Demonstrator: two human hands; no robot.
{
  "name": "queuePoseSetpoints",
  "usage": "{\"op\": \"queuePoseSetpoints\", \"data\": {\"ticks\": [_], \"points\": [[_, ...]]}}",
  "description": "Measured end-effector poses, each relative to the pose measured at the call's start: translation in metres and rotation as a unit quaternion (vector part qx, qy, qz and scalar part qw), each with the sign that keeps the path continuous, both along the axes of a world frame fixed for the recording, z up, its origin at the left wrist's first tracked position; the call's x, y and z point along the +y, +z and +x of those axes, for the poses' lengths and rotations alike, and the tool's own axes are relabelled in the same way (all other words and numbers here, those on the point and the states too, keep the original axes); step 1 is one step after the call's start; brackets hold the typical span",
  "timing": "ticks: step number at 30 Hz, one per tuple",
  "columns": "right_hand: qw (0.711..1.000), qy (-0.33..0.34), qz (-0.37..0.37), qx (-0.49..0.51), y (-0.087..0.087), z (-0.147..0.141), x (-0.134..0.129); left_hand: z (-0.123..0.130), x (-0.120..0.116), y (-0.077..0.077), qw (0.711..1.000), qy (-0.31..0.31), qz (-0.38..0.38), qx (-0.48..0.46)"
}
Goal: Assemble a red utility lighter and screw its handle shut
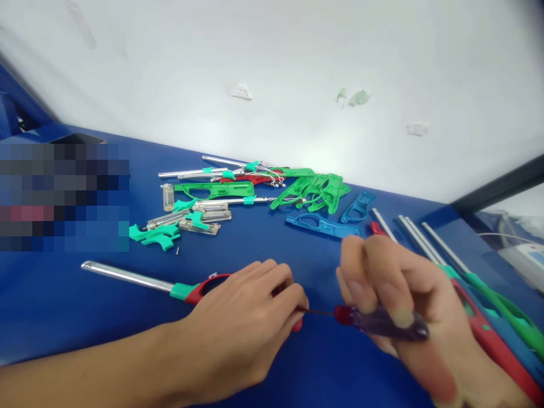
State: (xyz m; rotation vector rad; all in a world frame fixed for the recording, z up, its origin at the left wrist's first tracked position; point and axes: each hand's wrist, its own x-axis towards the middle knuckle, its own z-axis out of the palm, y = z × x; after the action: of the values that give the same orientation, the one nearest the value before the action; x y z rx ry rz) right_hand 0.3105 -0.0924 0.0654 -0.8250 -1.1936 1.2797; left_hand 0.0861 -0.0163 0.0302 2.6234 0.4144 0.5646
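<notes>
A red lighter [194, 293] with a teal collar and a long silver tube lies on the blue table, tube pointing left. My left hand [255, 317] is wrapped over its body and hides most of it. In my right hand [403, 300] is a screwdriver [374, 322] with a dark, see-through handle and red collar. Its thin shaft points left and reaches the fingers of my left hand; the tip is hidden there. A small screw [177, 250] lies beyond the silver tube.
Green shell halves [318, 192], blue shell halves [323, 225], teal triggers [159, 235], clear fuel tanks [202, 218] and silver tubes [191, 173] lie towards the wall. Several lighters [488, 326] lie at the right. The blue table [106, 317] meets a white wall.
</notes>
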Motion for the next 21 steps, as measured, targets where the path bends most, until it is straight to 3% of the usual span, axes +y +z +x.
{"op": "queuePoseSetpoints", "data": {"ticks": [7, 15, 21], "points": [[0.993, 0.051, -0.062, 0.081, 0.005, -0.005, -0.002, 0.002, -0.001, 0.001, 1.0, 0.001, 0.006, -0.012], [0.994, 0.103, -0.018, -0.019, 0.012, -0.001, 0.001, 0.001, -0.001, 0.001, 1.0, 0.011, 0.005, -0.019], [0.999, 0.033, -0.01, -0.007, 0.003, 0.001, 0.004, 0.001, 0.001, 0.004, 1.0, -0.011, -0.011, 0.004]]}}
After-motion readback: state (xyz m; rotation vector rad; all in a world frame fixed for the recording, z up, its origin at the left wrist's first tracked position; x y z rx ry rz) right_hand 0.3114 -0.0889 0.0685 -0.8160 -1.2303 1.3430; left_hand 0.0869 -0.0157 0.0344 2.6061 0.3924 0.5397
